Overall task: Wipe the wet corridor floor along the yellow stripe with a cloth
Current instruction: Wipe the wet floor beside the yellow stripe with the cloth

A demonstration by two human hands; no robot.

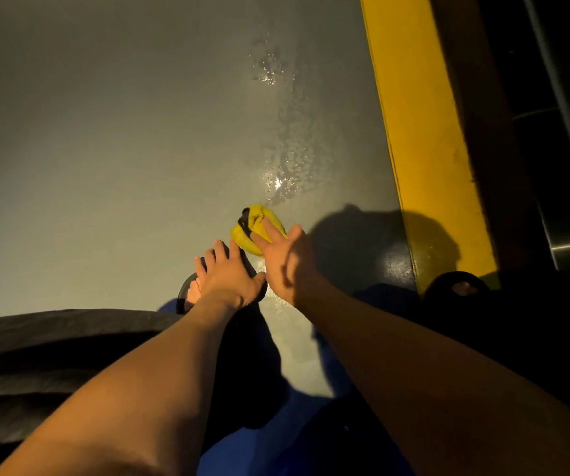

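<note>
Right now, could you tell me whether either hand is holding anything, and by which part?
Nothing is gripped. The right hand presses straight fingers on the near edge of the cloth; the left hand holds nothing.

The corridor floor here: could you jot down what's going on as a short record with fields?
surface: grey floor
wet patch: glistening water trail running ahead of the cloth, beside the yellow stripe
cloth: yellow and black cloth, bunched on the floor
right hand: straight fingers pressing on the cloth
left hand: open, fingers spread, holding nothing
feet: one in a black sandal under the left hand
wiping left: the water trail ahead looks unwiped
</note>
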